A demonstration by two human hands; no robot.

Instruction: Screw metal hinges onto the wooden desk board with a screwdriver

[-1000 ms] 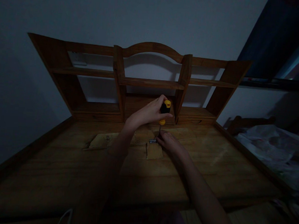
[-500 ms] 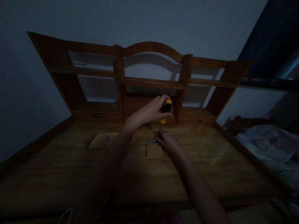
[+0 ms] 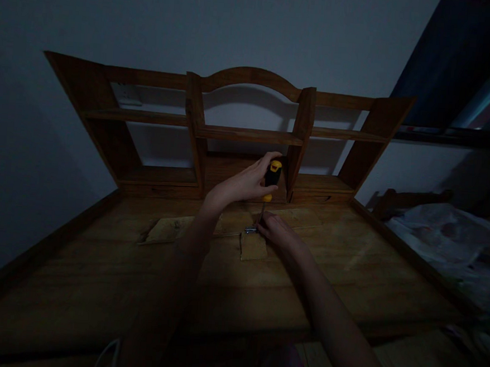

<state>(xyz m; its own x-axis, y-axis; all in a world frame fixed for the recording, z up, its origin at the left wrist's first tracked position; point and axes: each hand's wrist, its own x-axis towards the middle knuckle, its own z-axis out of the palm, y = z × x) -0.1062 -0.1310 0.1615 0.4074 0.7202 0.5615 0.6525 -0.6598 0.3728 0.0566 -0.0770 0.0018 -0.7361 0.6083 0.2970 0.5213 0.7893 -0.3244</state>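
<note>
My left hand (image 3: pixel 251 179) is closed around the yellow and black handle of a screwdriver (image 3: pixel 273 175), held upright with its metal shaft pointing down. The shaft's lower end meets the fingertips of my right hand (image 3: pixel 277 229), low over the desk. Those fingers are pinched together, and whatever lies between them is hidden. Just left of them a small shiny metal piece (image 3: pixel 250 230) rests at the top edge of a square piece of cardboard (image 3: pixel 253 247). A longer strip of cardboard (image 3: pixel 168 229) lies to the left, partly behind my left forearm.
A wooden shelf unit (image 3: pixel 248 134) with small drawers stands at the back of the wooden desk (image 3: pixel 237 300). Raised edges run along both sides. Clear plastic bags (image 3: pixel 438 233) lie beyond the right edge. A white cable (image 3: pixel 107 355) shows at the lower left. The room is dim.
My left hand has shifted slightly on the screwdriver, and the handle seems turned a little. My right hand and the cardboard have hardly moved.
</note>
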